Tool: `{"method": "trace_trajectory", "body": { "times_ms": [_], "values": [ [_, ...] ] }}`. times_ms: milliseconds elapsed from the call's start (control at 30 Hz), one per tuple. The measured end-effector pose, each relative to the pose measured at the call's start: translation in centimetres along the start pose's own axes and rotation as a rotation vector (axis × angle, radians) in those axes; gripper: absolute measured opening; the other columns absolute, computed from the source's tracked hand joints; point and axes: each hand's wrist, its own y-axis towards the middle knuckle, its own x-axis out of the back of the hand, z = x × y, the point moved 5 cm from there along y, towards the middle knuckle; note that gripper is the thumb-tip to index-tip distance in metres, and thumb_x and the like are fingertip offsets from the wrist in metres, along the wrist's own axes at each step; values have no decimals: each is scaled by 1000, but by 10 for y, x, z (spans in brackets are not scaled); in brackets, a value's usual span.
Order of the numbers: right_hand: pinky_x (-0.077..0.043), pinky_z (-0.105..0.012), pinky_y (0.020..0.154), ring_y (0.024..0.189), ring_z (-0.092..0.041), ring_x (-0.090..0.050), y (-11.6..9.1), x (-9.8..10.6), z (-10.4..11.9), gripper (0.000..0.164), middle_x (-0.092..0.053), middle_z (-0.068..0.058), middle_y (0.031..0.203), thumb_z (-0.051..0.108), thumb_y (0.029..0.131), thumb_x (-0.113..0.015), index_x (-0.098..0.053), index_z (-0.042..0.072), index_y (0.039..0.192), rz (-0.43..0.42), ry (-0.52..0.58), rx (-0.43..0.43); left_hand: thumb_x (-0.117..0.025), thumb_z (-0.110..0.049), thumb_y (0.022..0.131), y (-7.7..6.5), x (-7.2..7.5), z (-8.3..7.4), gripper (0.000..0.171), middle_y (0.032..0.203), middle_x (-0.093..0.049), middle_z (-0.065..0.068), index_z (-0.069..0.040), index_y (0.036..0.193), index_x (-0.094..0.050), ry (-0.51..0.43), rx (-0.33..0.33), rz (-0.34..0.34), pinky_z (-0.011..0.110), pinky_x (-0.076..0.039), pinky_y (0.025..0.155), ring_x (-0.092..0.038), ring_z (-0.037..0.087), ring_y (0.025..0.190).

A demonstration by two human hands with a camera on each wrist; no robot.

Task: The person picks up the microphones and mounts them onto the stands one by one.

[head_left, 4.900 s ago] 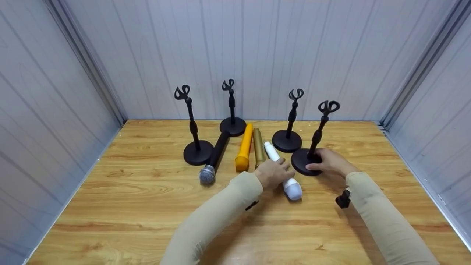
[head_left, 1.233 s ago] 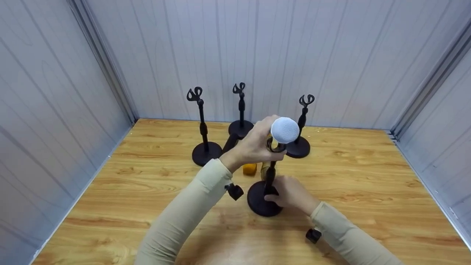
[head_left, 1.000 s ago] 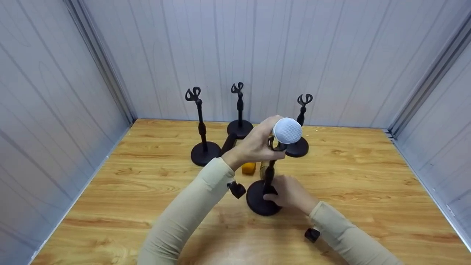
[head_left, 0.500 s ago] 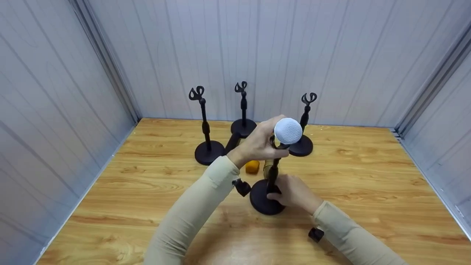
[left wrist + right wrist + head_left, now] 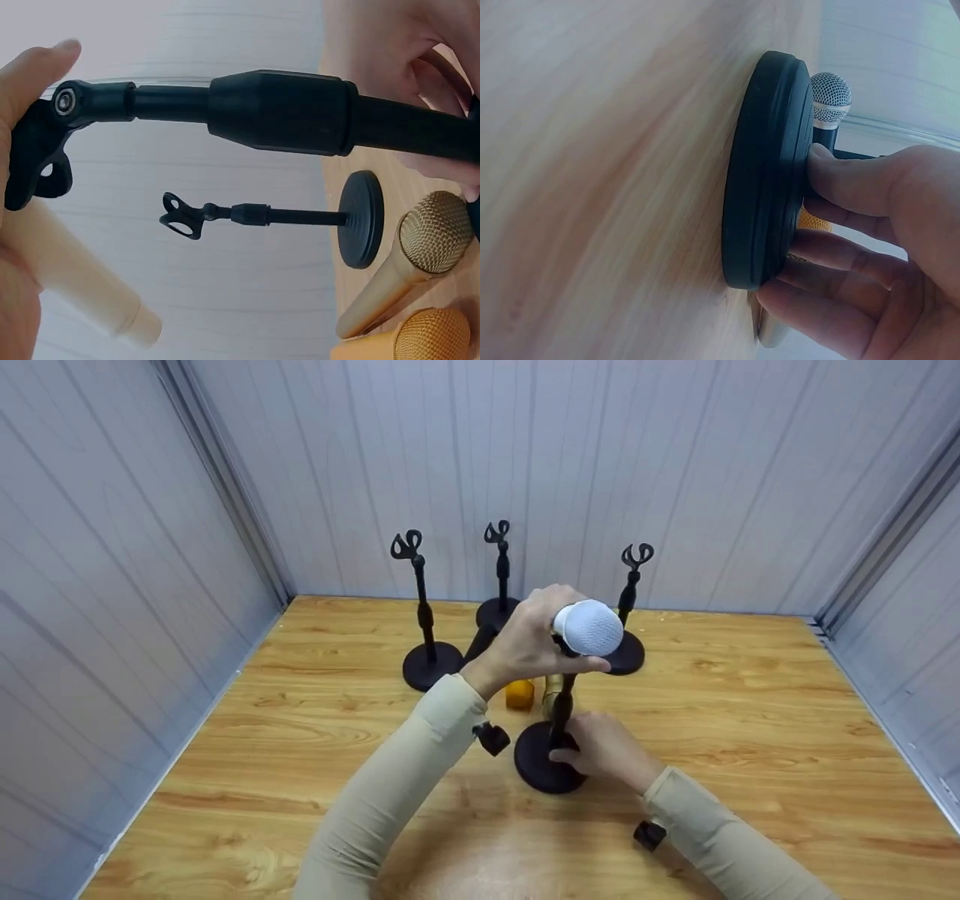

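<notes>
My left hand holds a white microphone at the top of a black microphone stand, its mesh head facing me. In the left wrist view the white body slants past the stand's black clip, touching it; how far it sits in the clip is partly hidden by the hand. My right hand grips the foot of the same stand, thumb on the round base and fingers around the pole and far rim. The base rests on the wooden table.
Behind stand three more black stands, at left, centre back and right, with bare clips. A black microphone, an orange one and a gold one lie between them. Panel walls enclose the table.
Since the earliest frame, the right-hand stand came forward to the middle and the white microphone rose from the table to its clip. Lately, my left thumb has straightened slightly and the microphone head tilted lower.
</notes>
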Motion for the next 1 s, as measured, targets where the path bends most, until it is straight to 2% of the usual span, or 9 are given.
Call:
{"method": "trace_trajectory", "body": {
  "times_ms": [133, 333, 433, 567, 667, 733, 867, 1000],
  "values": [
    [-53, -36, 65, 73, -19, -64, 0, -1, 0, 32, -67, -5, 82, 29, 80, -78, -67, 6, 97, -1, -8, -1, -85, -52, 63, 0, 4, -4, 60, 95, -62, -8, -13, 103, -64, 60, 9, 26, 26, -41, 77, -53, 3, 83],
    [-53, -38, 65, 75, -20, -64, 1, -2, 1, 32, -67, -6, 84, 31, 80, -77, -67, 5, 97, 23, -27, -27, -86, -52, 61, 1, 7, -4, 66, 96, -62, -8, -12, 108, -61, 32, 68, 121, 21, -45, 73, -54, 3, 82],
    [-53, -39, 65, 74, -21, -64, 1, -1, 2, 32, -66, -6, 84, 32, 81, -77, -67, 5, 96, 23, -39, -17, -86, -55, 57, 1, 9, -5, 70, 95, -62, -7, -12, 107, -61, 49, 53, 132, 19, -46, 73, -54, 4, 81],
    [-53, -40, 66, 77, -22, -65, 2, -1, 2, 34, -68, -7, 86, 32, 81, -77, -67, 5, 99, 25, -37, 1, -82, -63, 52, 0, 12, -6, 76, 95, -62, -5, -11, 104, -63, 102, -7, 99, 19, -46, 74, -54, 6, 80],
    [-53, -39, 67, 79, -22, -66, 3, -2, 1, 35, -68, -8, 87, 32, 81, -77, -67, 5, 101, 30, -24, 3, -80, -66, 52, 0, 12, -7, 77, 95, -62, -3, -11, 103, -64, 143, -52, 49, 18, -47, 76, -55, 6, 81],
    [-53, -38, 67, 78, -21, -66, 4, -1, 0, 34, -69, -8, 87, 32, 80, -77, -68, 6, 99, 30, -11, -11, -80, -66, 52, -2, 11, -8, 78, 97, -63, -3, -10, 104, -63, 151, -57, 18, 18, -47, 78, -57, 6, 84],
    [-53, -36, 64, 76, -19, -65, 3, -1, -2, 31, -69, -6, 84, 31, 79, -78, -69, 7, 95, 34, 18, -46, -85, -58, 55, -6, 9, -7, 76, 101, -66, -1, -7, 107, -61, 107, -40, -23, 17, -48, 82, -61, 6, 91],
    [-53, -36, 64, 75, -18, -65, 2, 0, -3, 29, -68, -6, 83, 32, 79, -78, -69, 7, 90, 41, 30, -71, -85, -53, 60, -7, 10, -10, 64, 93, -67, -1, -7, 100, -64, 119, -69, -49, 17, -49, 78, -62, 6, 84]
  ]
}}
